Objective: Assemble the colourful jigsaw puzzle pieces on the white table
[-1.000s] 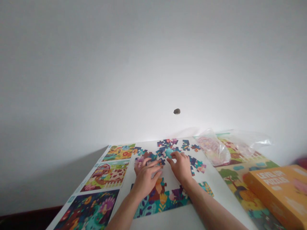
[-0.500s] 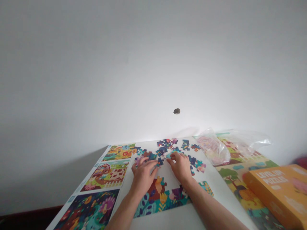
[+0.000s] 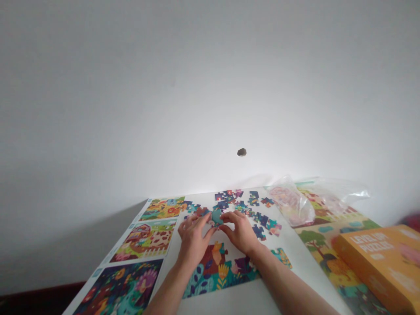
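A teal jigsaw puzzle piece [image 3: 216,216] is held up between my two hands, a little above the loose pieces. My right hand [image 3: 241,232] pinches its right side with thumb and fingers. On its left side my left hand [image 3: 193,238] has its index finger and thumb closed at the edge. Below the hands lies a joined section of puzzle [image 3: 223,271] with leaves, a yellow flower and a brown patch; my right forearm covers part of it. Loose puzzle pieces [image 3: 260,218] spread around and behind the hands.
Picture sheets [image 3: 149,238] line the table's left side. On the right are clear plastic bags [image 3: 295,205], one holding pieces, a colourful printed sheet [image 3: 323,243] and an orange puzzle box [image 3: 377,262]. A white wall [image 3: 210,109] with a hole stands behind.
My right hand has moved left and brought the teal piece to my left hand. The dark blue piece near my left fingertips no longer shows there; a dark blue one now shows right of my right hand.
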The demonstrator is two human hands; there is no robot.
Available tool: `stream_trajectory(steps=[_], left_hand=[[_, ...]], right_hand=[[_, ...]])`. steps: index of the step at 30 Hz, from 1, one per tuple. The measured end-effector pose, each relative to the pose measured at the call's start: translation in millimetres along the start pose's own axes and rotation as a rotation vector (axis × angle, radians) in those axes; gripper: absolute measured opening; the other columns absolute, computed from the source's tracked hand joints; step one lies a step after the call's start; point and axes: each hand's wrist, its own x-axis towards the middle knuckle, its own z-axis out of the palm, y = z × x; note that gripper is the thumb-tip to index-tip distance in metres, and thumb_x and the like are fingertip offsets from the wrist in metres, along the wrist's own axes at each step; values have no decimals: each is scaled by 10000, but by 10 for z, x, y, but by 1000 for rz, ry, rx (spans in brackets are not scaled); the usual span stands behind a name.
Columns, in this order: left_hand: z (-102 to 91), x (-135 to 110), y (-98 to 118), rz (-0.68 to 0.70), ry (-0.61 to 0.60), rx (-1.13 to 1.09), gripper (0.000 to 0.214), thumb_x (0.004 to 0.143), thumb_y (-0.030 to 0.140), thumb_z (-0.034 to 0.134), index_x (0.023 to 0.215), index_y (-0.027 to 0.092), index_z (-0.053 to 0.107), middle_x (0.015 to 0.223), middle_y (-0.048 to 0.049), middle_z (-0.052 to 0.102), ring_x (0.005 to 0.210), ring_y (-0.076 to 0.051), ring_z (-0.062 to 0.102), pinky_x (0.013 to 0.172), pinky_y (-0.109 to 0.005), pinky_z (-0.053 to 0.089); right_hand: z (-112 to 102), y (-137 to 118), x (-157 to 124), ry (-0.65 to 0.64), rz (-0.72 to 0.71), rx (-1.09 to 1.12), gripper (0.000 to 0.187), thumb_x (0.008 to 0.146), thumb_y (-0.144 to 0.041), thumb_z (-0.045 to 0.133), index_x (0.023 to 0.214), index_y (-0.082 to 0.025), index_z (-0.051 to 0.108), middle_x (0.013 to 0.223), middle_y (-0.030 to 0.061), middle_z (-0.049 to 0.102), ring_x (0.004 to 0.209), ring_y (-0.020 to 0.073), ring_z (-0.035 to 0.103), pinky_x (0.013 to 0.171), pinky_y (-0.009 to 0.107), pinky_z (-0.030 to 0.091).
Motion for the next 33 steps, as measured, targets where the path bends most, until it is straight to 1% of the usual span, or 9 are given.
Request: stream_trajectory(steps=[6,12,14,17,19,23,26,29,33], left_hand=[[-69,11,59,-75,8,-4,318,761,270,713,1071,286,643,1016,-30,744,1052,-277,605,973,-481,320],[-100,15,102,-105,33,33,171,759,262,696,926,272,658,966,-31,731,1055,-273,583,1019,-526,259],[-97,10,92,-144,31,68,107,763,268,685,868,270,667,914,-32,728,1046,-285,572,1029,-571,227],[-97,0,61,-227,-2,118,48,766,257,659,811,262,677,848,-41,717,1028,-312,554,997,-625,231],[-99,-5,41,-248,-18,143,75,773,239,632,817,260,688,897,-53,718,1041,-328,539,970,-635,257],[-96,-15,33,-173,-21,155,123,771,251,625,840,267,725,1145,-70,676,1095,-338,512,957,-594,323],[-95,-33,59,-68,-92,123,180,787,289,624,910,324,750,1255,-43,630,1159,-341,486,971,-568,344],[-92,-60,87,19,-161,110,239,801,313,615,993,372,744,1297,-26,608,1241,-370,430,1002,-597,314],[-75,-78,90,2,-170,110,236,806,323,604,989,355,751,1263,-43,619,1229,-370,436,1012,-611,308]], right_hand=[[-44,-58,-21,-51,-28,-51,309,866,-221,600,1173,-256,624,1039,61,694,988,211,627,921,346,451],[-38,-56,-5,-43,-34,-146,315,859,-201,562,1162,-265,621,1038,54,698,1002,224,598,931,372,413],[-31,-31,2,22,50,-273,320,844,-201,566,1153,-259,625,1064,71,695,1046,260,571,949,424,381],[-16,38,-7,148,252,-499,385,812,-251,609,1195,-217,609,1222,148,628,1146,350,506,999,553,292],[-6,89,-20,174,340,-584,441,790,-296,643,1216,-194,597,1316,189,560,1196,397,464,1026,629,204],[5,149,-25,99,322,-555,381,804,-279,631,1182,-239,603,1226,146,628,1165,366,501,1048,667,114],[-1,162,-6,69,288,-513,372,803,-241,627,1173,-259,597,1171,109,656,1132,334,526,1053,665,106],[-21,178,17,82,310,-512,361,795,-262,646,1153,-254,604,1182,110,651,1138,342,517,1041,668,132],[-59,190,41,82,327,-537,248,825,-246,606,1071,-253,641,1049,107,695,1089,339,542,1037,642,167]])
